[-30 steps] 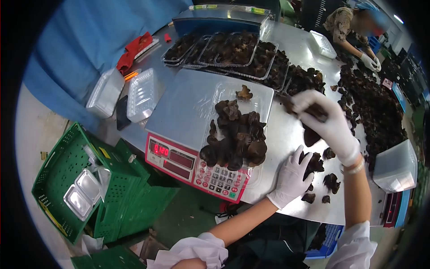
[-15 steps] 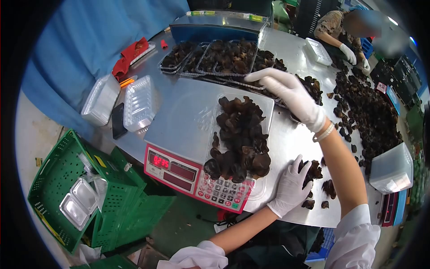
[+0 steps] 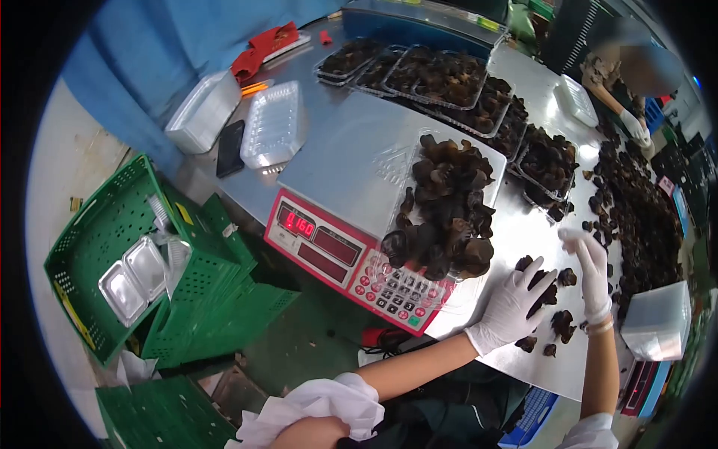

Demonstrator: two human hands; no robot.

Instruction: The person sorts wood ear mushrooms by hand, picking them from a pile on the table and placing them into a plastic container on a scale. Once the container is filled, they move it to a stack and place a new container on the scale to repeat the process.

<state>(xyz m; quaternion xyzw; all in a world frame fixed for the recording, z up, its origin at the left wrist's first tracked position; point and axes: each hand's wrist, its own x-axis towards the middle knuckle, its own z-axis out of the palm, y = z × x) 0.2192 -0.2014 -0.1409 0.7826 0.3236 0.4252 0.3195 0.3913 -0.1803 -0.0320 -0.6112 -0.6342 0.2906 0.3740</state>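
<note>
Weighing the dark pieces (image 3: pixel 449 209) looks like the step you have in hand: they lie heaped in a clear tray (image 3: pixel 408 173) on the scale (image 3: pixel 336 165), whose lit display (image 3: pixel 296 221) reads 0.160. The tray's near end reaches over the scale's keypad (image 3: pixel 393 288). Your left hand (image 3: pixel 512 308) rests to the right of the scale, fingers spread over a small bunch (image 3: pixel 550 294) of pieces on the desk (image 3: pixel 516 241); whether it grips any, this view cannot tell you. Your right hand (image 3: pixel 589 269) is raised farther right of the scale, fingers loosely bent and apart, with no piece visible in it. Beyond the scale stand filled trays (image 3: pixel 434 102). Adding or removing a piece would seem to call for a light pinch from your free right hand, without pressing on the tray.
</note>
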